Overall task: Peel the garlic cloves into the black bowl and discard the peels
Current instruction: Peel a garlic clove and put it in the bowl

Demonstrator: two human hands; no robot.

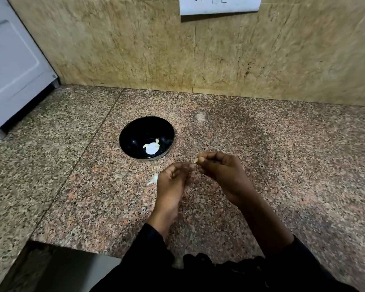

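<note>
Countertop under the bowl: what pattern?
Speckled pinkish-brown granite countertop, seen in the head view.

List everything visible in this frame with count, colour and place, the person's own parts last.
black bowl: one, black, countertop centre
peeled cloves: a few, pale, inside the bowl
garlic piece: one, white, on the counter beside the left hand
countertop: one, speckled pink-grey granite
appliance: one, white, far left
socket plate: one, white, on the beige wall
clove: one, pale, pinched between the hands
left hand: one, holding the clove
right hand: one, pinching the clove
</note>
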